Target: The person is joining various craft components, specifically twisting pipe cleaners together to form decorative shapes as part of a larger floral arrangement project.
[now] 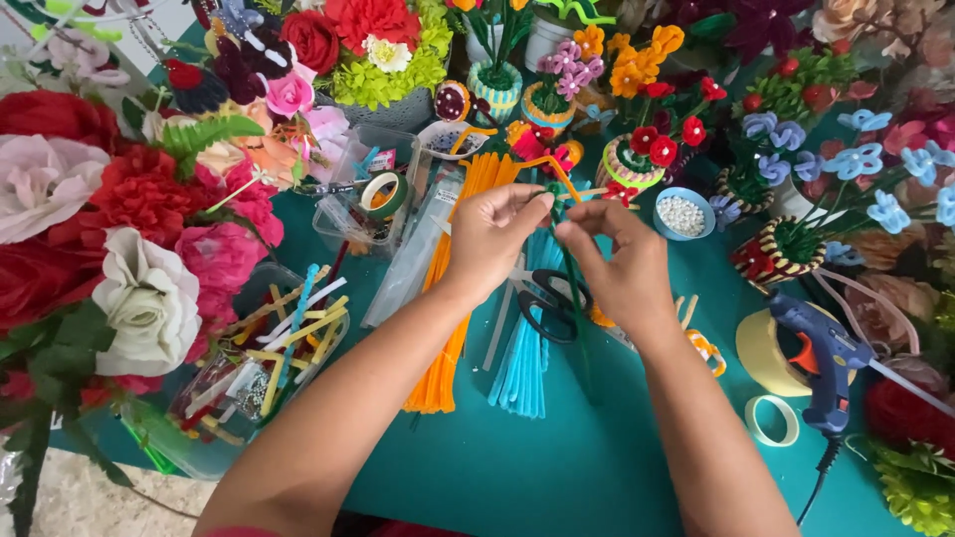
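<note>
An orange pipe cleaner (553,171) is held at the centre of the frame, bent into an arch above the fingertips. A dark green stem (575,288) is pinched beneath it and runs down toward the lower middle, slightly tilted.

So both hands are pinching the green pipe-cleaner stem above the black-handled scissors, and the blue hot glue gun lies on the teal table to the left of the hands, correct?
Not quite. The blue hot glue gun lies to the right of the hands, near the table's right edge, as the head view shows. The rest holds: the left hand and right hand pinch the green pipe-cleaner stem above the black-handled scissors.
</note>
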